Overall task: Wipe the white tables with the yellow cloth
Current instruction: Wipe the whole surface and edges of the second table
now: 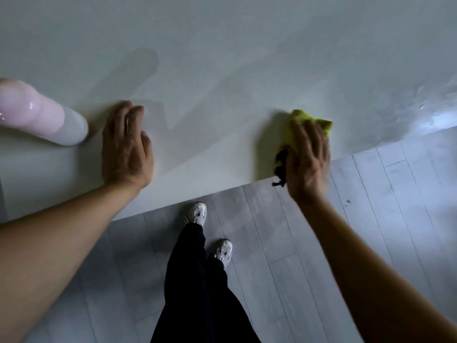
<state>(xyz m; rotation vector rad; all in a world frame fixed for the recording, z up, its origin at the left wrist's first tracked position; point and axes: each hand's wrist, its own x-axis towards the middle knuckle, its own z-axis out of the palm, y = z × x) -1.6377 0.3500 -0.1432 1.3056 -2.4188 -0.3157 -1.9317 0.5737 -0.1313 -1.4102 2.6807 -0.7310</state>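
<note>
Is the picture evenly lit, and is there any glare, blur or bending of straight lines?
Head view: dim overall, with bright glare at the table's right edge; soft hand shadows fall on the table; the right hand on the cloth looks slightly blurred; the table edge bends from the wide lens.

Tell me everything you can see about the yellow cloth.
The yellow cloth looks like soft, bunched fabric, bright yellow-green, with a dark frayed strip hanging at its near end. It lies crumpled on the white table close to the near edge, mostly covered by the right hand, whose fingers press down on it. Only its far corners and the dark trailing bit show.
</note>
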